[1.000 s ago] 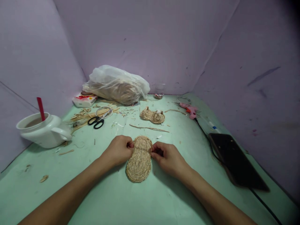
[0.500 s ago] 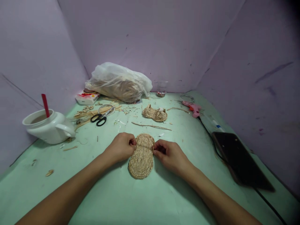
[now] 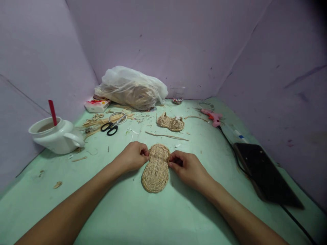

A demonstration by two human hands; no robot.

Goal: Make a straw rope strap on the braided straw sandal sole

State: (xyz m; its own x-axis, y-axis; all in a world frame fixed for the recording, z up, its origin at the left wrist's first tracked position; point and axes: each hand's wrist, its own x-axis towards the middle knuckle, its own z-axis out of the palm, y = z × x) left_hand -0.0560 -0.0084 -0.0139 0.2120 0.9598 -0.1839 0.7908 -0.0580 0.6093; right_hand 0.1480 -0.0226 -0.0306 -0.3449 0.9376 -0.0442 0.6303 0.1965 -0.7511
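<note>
A flat sole-shaped piece of woven straw cord [image 3: 155, 173] lies on the green tabletop in front of me, its narrower end pointing away. At its upper left edge my left hand [image 3: 135, 156] is closed, the fingertips pinching the rim. Opposite, my right hand [image 3: 185, 166] pinches the upper right edge between thumb and fingers. A ridge of cord crosses the piece between the two hands. Beyond it lie a loose twisted cord [image 3: 167, 136] and a second woven piece [image 3: 170, 122] with raised parts and a white bit on top.
A white pot [image 3: 60, 137] with a red stick stands at left, near black-handled scissors [image 3: 109, 128] and straw scraps. Behind are a plastic bag [image 3: 133, 90] and a small cup of beads [image 3: 177, 98]. At right lie a pink glue gun [image 3: 213, 117], its cable and a dark tablet [image 3: 265, 175].
The whole view has shifted slightly, so everything appears a little further right and higher. Both hands stay at the edges of the woven piece.
</note>
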